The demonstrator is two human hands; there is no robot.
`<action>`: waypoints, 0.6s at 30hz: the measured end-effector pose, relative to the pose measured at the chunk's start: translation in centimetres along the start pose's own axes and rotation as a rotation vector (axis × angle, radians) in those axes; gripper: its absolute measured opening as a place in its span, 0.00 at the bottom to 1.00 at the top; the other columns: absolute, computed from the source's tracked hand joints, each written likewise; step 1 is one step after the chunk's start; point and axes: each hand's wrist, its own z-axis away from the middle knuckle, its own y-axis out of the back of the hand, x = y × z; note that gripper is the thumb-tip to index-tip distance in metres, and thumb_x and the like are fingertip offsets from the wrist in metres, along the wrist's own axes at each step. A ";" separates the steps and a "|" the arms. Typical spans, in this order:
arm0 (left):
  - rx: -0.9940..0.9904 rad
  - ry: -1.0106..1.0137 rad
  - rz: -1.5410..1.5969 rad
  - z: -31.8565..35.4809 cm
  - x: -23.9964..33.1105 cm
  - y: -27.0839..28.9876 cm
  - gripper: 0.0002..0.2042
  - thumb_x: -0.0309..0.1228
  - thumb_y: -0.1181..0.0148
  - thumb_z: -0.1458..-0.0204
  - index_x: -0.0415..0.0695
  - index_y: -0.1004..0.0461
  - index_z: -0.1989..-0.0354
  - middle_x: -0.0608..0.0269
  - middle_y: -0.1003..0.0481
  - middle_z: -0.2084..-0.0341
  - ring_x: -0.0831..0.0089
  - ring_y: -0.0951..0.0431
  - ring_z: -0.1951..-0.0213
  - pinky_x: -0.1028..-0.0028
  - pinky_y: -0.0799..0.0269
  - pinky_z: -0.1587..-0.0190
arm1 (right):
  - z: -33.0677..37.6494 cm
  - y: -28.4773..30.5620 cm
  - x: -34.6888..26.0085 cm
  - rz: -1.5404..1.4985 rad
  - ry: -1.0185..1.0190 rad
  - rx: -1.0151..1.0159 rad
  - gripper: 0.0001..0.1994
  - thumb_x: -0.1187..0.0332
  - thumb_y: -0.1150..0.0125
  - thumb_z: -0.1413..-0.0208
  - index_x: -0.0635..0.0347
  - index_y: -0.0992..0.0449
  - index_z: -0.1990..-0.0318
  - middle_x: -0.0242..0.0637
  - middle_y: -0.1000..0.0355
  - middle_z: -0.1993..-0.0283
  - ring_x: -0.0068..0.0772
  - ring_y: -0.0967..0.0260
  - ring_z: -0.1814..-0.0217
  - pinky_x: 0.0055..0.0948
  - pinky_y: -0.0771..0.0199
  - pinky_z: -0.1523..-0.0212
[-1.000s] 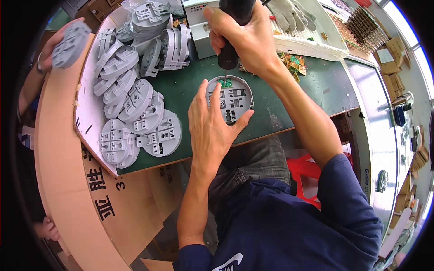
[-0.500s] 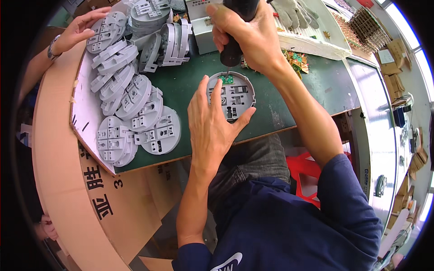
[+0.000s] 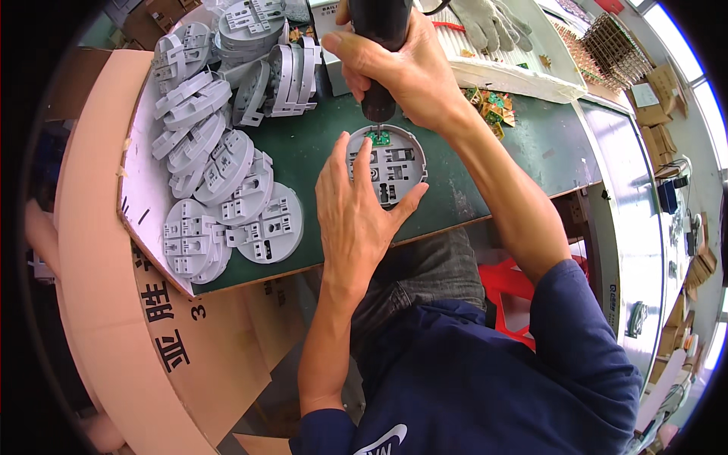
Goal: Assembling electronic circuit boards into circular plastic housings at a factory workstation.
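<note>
A round grey plastic housing (image 3: 400, 173) lies on the green table with its hollow side up. Near its far edge sits a small green circuit board (image 3: 381, 139). My left hand (image 3: 356, 201) grips the housing, thumb at the near right rim and fingers reaching over its left side. In my right hand (image 3: 413, 72) is a black electric screwdriver (image 3: 379, 34), held upright with fingers wrapped round it. Its bit points down at the circuit board and appears to touch it; the exact contact is too small to make out.
Several grey housings (image 3: 277, 220) are piled along the table's left side, beside a cardboard partition (image 3: 98, 227). Loose green-and-gold circuit boards (image 3: 493, 110) lie right of my right wrist. Behind them stands a white tray (image 3: 523, 80) with grey gloves (image 3: 489, 26). A red stool (image 3: 508, 292) is below.
My right hand has lowered the electric screwdriver, bringing its bit down to the circuit board. At the far left, another person's hand has left the piled housings. My left hand stays in place.
</note>
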 end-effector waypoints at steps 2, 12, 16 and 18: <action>-0.002 0.012 0.005 0.1 0.0 -0.1 0.42 0.58 0.30 0.50 0.33 0.33 0.37 0.39 0.37 0.36 0.43 0.32 0.39 0.50 0.35 0.37 | -0.1 0.0 0.1 -0.010 -0.003 0.022 0.14 0.62 0.31 0.38 0.61 0.30 0.58 0.30 0.30 0.75 0.20 0.33 0.80 0.24 0.33 0.78; 0.290 0.007 0.124 -5.7 -1.9 4.8 0.19 0.30 0.37 0.39 0.33 0.31 0.43 0.43 0.26 0.46 0.45 0.29 0.42 0.55 0.35 0.36 | -3.2 0.6 -1.2 0.046 0.262 0.089 0.17 0.58 0.31 0.36 0.61 0.29 0.53 0.27 0.28 0.71 0.17 0.30 0.72 0.20 0.29 0.72; 0.226 -0.014 -0.280 -11.0 -7.6 7.2 0.15 0.21 0.42 0.42 0.31 0.27 0.47 0.40 0.25 0.50 0.46 0.26 0.46 0.55 0.32 0.39 | -3.5 -0.3 -3.8 0.192 0.166 0.054 0.17 0.59 0.34 0.34 0.64 0.31 0.51 0.28 0.30 0.71 0.18 0.31 0.71 0.21 0.28 0.70; 0.183 -0.062 -0.322 -12.8 -8.8 7.8 0.09 0.18 0.43 0.45 0.31 0.22 0.56 0.37 0.21 0.59 0.43 0.21 0.52 0.55 0.25 0.47 | -3.3 -0.3 -4.4 0.260 0.175 0.039 0.19 0.60 0.34 0.34 0.65 0.32 0.49 0.30 0.28 0.69 0.19 0.29 0.69 0.23 0.27 0.69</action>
